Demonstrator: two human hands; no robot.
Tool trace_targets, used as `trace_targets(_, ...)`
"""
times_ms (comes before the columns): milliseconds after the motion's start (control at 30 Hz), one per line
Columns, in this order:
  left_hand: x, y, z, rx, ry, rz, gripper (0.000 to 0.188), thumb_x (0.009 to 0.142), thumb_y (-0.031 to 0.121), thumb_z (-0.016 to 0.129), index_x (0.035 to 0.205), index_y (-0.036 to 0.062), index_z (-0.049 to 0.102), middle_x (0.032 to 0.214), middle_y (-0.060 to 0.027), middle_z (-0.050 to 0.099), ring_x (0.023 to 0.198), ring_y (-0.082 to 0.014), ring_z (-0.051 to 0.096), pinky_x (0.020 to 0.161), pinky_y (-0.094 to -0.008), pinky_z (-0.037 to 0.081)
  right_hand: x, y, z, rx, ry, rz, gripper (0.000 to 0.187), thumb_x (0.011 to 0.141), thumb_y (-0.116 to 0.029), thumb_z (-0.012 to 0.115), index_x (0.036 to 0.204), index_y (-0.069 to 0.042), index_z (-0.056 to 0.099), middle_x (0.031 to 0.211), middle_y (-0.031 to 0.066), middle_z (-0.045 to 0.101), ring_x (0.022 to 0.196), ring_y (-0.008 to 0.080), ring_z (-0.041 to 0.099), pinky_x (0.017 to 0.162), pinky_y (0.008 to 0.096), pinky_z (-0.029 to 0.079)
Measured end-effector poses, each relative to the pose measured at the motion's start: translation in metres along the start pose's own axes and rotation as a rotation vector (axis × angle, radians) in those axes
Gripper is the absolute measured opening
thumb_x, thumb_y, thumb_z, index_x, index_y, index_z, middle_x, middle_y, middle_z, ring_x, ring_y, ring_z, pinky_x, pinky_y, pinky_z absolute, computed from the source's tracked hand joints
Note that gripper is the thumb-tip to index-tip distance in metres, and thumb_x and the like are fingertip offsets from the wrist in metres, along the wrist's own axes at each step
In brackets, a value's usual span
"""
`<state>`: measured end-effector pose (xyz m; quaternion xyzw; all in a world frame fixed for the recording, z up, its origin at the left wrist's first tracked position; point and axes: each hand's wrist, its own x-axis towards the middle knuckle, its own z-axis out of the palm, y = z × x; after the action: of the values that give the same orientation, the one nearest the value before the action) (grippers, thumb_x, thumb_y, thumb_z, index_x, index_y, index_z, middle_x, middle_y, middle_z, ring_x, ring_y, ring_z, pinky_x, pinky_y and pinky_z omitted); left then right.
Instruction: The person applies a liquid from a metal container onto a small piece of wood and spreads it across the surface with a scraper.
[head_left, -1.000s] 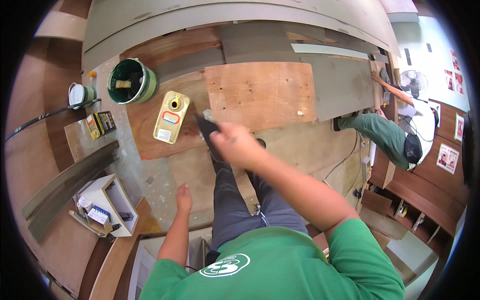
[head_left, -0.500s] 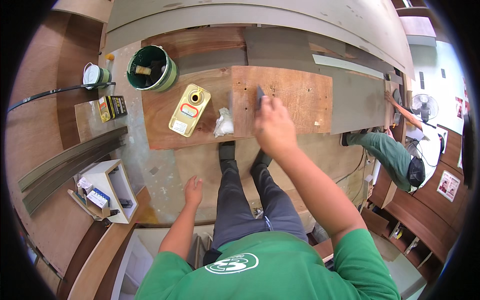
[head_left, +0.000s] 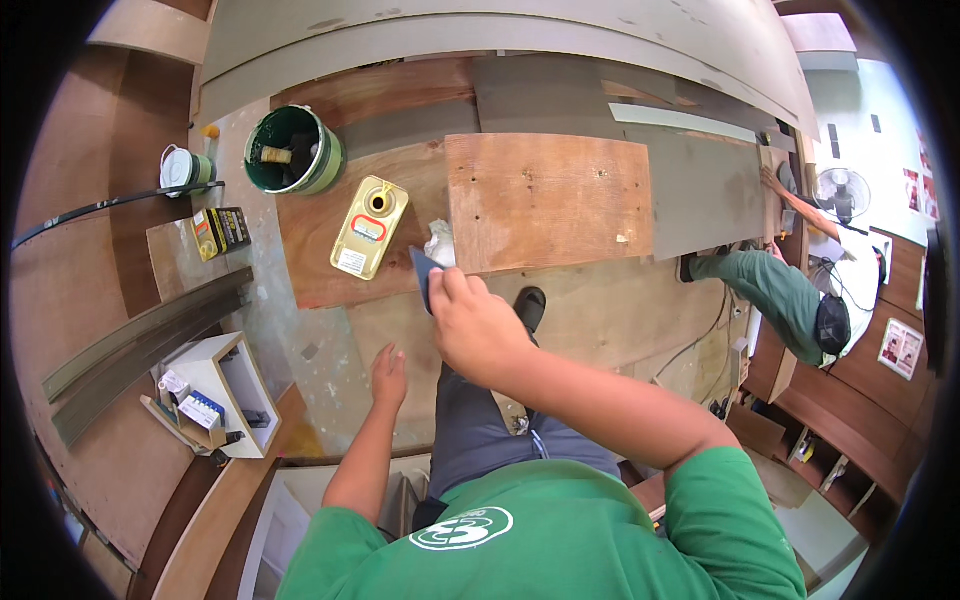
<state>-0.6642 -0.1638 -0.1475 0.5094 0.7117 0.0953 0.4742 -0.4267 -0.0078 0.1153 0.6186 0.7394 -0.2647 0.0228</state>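
Plywood panel lies flat on the floor, and the right hand is clamped on a dark flat scraper right at its near-left corner, just beside a crumpled white rag and the yellow flat can. Left hand hangs with fingers loosely apart, holding nothing, near the grey trouser leg. Green bucket sits well apart up left.

What could go wrong, I reckon: the can looks uncapped and it's close to that scraper, so 1 careless swing could tip it onto the boards. The blade could also snag the rag.

Compared with 0.5 s ago, the right hand has come back from the middle of the panel to its corner edge. Left hand is about the same.
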Motion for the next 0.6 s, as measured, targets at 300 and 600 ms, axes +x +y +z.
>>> trace_targets(300, -0.019, -0.047, -0.005, 0.081, -0.034, -0.081, 0.044, 0.098, 0.031, 0.058, 0.131, 0.0027, 0.059, 0.134, -0.0206, 0.059, 0.126, -0.0383, 0.052, 0.108, -0.0442, 0.040, -0.066, 0.192, -0.023, -0.186, 0.421, 0.525, 0.044, 0.087, -0.011, 0.055, 0.129, 0.002, 0.053, 0.116, 0.0216, 0.059, 0.110, 0.0394, 0.057, 0.094, 0.0464, 0.050)
trace_targets(600, -0.017, -0.040, -0.020, 0.153, -0.097, -0.142, 0.049, 0.098, 0.036, 0.055, 0.134, 0.0031, 0.058, 0.137, -0.0194, 0.058, 0.128, -0.0377, 0.051, 0.110, -0.0439, 0.038, -0.003, 0.084, 0.010, -0.063, 0.144, 0.421, 0.051, 0.088, -0.021, 0.057, 0.127, 0.011, 0.053, 0.121, 0.0225, 0.055, 0.103, 0.0372, 0.058, 0.087, 0.0421, 0.055)
